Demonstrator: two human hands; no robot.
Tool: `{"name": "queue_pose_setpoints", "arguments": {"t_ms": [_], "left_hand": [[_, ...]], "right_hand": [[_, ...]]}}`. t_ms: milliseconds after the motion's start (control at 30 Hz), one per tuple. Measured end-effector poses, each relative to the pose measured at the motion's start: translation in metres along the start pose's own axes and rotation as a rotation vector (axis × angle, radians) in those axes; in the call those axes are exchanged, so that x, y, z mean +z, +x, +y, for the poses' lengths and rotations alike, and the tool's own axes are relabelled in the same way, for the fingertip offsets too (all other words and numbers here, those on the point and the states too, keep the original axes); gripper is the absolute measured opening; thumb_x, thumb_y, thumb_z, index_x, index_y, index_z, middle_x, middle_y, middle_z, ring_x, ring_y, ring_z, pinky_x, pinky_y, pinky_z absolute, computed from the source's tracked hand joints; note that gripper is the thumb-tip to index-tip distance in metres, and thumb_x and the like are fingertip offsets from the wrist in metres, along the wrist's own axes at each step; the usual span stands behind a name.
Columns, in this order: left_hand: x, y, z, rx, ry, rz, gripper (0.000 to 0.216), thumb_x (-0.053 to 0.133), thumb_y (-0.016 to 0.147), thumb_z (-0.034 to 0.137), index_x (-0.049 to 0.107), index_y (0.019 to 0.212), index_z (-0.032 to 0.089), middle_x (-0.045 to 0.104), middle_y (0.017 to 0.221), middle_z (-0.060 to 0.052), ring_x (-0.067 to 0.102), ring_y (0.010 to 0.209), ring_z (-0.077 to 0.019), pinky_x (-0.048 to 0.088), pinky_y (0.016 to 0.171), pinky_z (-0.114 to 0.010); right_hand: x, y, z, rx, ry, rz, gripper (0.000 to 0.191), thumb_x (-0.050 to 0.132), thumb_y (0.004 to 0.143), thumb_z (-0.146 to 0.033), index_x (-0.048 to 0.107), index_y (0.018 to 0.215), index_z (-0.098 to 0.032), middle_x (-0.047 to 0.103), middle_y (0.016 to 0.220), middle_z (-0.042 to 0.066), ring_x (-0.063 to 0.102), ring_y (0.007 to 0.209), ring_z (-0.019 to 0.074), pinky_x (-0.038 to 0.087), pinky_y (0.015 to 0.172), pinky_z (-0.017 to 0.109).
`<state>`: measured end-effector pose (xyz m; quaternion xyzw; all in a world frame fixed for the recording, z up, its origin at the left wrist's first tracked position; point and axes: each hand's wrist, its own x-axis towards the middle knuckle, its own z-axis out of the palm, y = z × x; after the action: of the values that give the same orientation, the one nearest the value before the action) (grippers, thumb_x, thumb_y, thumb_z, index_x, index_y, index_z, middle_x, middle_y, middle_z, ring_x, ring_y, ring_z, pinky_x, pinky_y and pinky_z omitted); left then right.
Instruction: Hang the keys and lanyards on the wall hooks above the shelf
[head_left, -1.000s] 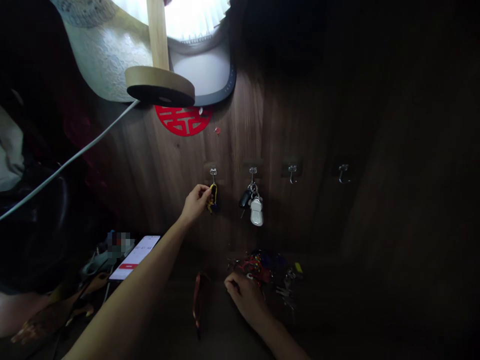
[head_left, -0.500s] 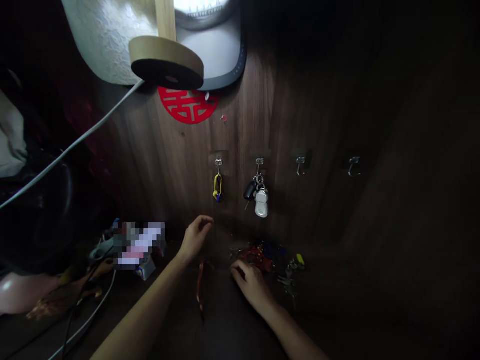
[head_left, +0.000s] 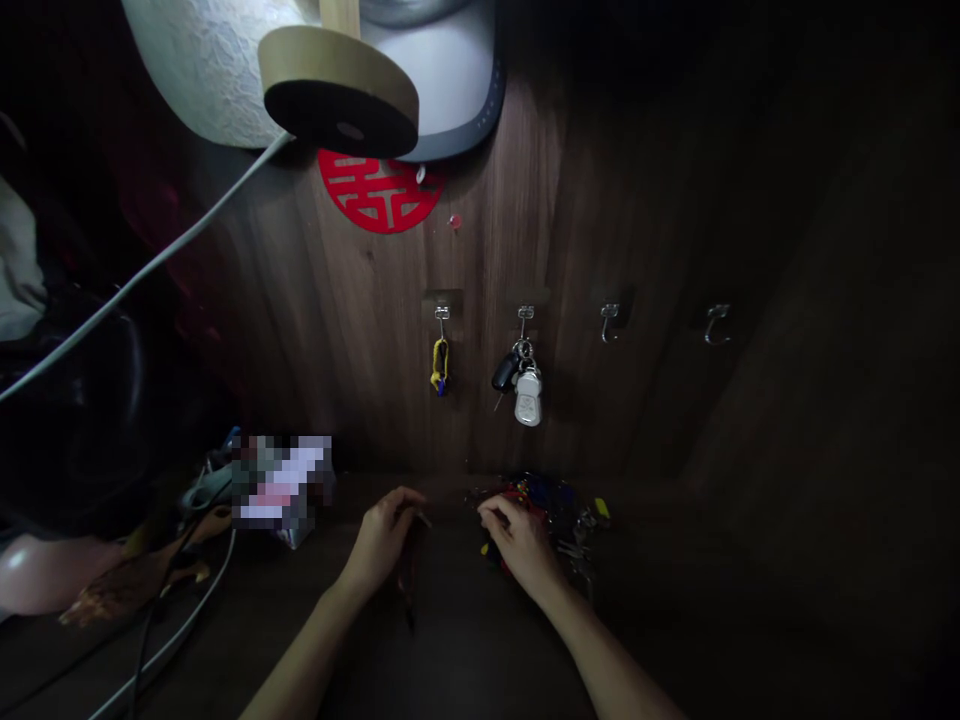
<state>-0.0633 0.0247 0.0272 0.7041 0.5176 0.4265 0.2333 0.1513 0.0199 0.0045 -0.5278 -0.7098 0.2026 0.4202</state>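
Observation:
My left hand (head_left: 384, 532) is low on the left, its fingers closed in a pinch. A small pale bit (head_left: 424, 518) shows at its fingertips. Under that hand a thin reddish-brown strap (head_left: 407, 585) lies on the dark surface; whether the fingers grip it is unclear. My right hand (head_left: 521, 540) is pinched at the near left side of a heap of keys and coloured cords (head_left: 551, 495). A small yellow piece (head_left: 485, 549) and some red show just below its fingers. What exactly it holds is hidden.
On the wooden wall, a yellow loop (head_left: 439, 366) and a key bunch with fobs (head_left: 528, 395) hang from hooks. Two bare hooks (head_left: 609, 323) (head_left: 718, 325) are to the right. A lamp (head_left: 337, 95) hangs overhead by caps. Brushes (head_left: 120, 580), cables and a box crowd the left.
My left hand has come down over the strap, its fingers now closed. My right hand has shifted slightly right and up, and yellow and red bits now show beneath it. The view has tilted slightly.

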Motion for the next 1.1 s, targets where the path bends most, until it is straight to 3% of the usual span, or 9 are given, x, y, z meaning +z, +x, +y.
{"name": "queue_pose_setpoints", "arguments": {"t_ms": [200,333,467,567,800,933,1100], "left_hand": [[0.013,-0.020,-0.001,0.151,0.124,-0.071,0.023,0.042,0.085,0.018,0.064,0.087,0.023,0.070,0.090,-0.002,0.064,0.087,-0.0187,0.049,0.081,-0.032],[0.026,-0.030,0.013,0.315,0.298,-0.201,0.027,0.046,0.086,0.016,0.062,0.104,0.028,0.067,0.109,-0.002,0.058,0.105,-0.0211,0.038,0.099,-0.046],[0.039,-0.035,0.024,0.449,0.428,-0.330,0.042,0.058,0.082,0.029,0.050,0.124,0.032,0.053,0.132,-0.005,0.044,0.123,-0.0266,0.030,0.103,-0.055],[0.045,-0.036,0.028,0.499,0.460,-0.422,0.050,0.058,0.082,0.039,0.044,0.129,0.032,0.047,0.138,-0.006,0.039,0.128,-0.0281,0.030,0.103,-0.057],[0.039,-0.038,0.028,0.452,0.414,-0.379,0.032,0.057,0.083,0.035,0.058,0.115,0.029,0.060,0.123,-0.005,0.050,0.117,-0.0253,0.033,0.102,-0.052],[0.028,-0.039,0.024,0.449,0.320,-0.396,0.019,0.051,0.087,0.030,0.064,0.101,0.028,0.067,0.110,-0.002,0.054,0.112,-0.0218,0.035,0.102,-0.046],[0.019,-0.037,0.020,0.464,0.247,-0.401,0.022,0.045,0.090,0.028,0.065,0.088,0.023,0.070,0.091,-0.003,0.058,0.102,-0.0199,0.038,0.098,-0.040]], "right_hand": [[-0.010,0.005,0.009,0.046,-0.011,0.062,0.025,0.040,0.085,-0.036,0.060,0.080,-0.022,0.067,0.073,0.003,0.063,0.069,0.0173,0.043,0.062,0.023],[-0.014,0.008,0.012,0.067,-0.038,0.073,0.024,0.041,0.084,-0.035,0.061,0.080,-0.021,0.068,0.074,0.003,0.063,0.067,0.0171,0.043,0.061,0.023],[-0.016,0.009,0.014,0.065,-0.046,0.098,0.025,0.041,0.085,-0.033,0.062,0.081,-0.020,0.068,0.075,0.003,0.063,0.069,0.0173,0.045,0.065,0.024],[-0.020,0.011,0.015,0.106,-0.054,0.118,0.025,0.041,0.085,-0.032,0.063,0.084,-0.020,0.069,0.075,0.003,0.063,0.070,0.0176,0.045,0.067,0.025],[-0.033,0.013,0.024,0.131,-0.247,0.191,0.024,0.040,0.085,-0.022,0.064,0.087,-0.022,0.069,0.087,0.003,0.061,0.085,0.0195,0.043,0.077,0.029],[-0.032,0.010,0.026,0.081,-0.399,0.128,0.025,0.042,0.085,-0.016,0.065,0.093,-0.023,0.068,0.094,0.003,0.056,0.093,0.0208,0.040,0.083,0.030],[-0.029,0.008,0.025,0.085,-0.474,0.047,0.023,0.046,0.086,-0.017,0.065,0.097,-0.024,0.067,0.100,0.003,0.052,0.096,0.0219,0.037,0.084,0.032]]}}
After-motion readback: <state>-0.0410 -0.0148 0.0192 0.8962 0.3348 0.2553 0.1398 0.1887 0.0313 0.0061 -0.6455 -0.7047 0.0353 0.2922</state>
